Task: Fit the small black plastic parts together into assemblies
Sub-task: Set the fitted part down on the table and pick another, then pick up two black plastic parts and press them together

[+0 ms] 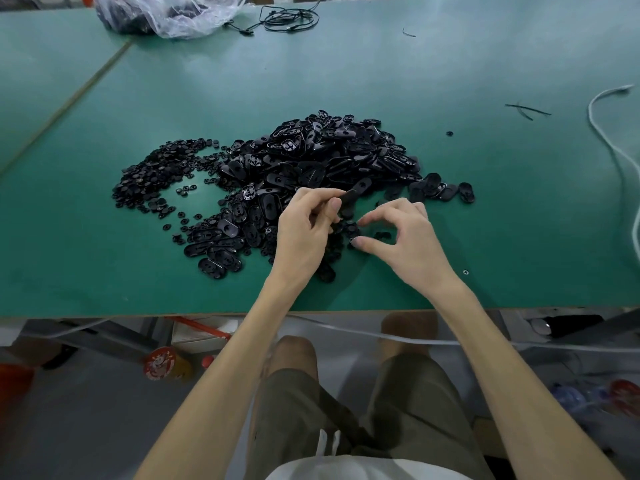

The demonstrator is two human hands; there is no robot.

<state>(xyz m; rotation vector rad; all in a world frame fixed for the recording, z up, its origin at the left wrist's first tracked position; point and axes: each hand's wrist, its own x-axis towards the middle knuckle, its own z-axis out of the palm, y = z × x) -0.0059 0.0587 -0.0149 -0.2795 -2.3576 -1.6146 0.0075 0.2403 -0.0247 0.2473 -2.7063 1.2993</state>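
Head view: left grip point(304, 233) pinches an oval black plate point(353, 199) by its edges, just above the bench point(485, 220); right grip point(405, 237) curls over small round pieces point(381, 234), can't tell if it holds one. Parts look light, stiff, slick, so probably best pinched at the rims. Main pile point(329, 157) lies just beyond.

Item count, green table point(485, 220): one table.
Oval plates point(329, 157): one heap, too many pieces to count. Round discs point(152, 174): one spread, likewise uncountable. Stray round pieces at right: two, far one point(449, 133), near one point(465, 272). Plastic bag point(173, 12): one. Black cable coil point(287, 19): one. White cord point(602, 133): one. Hands: two, left hand point(304, 230), right hand point(405, 237).
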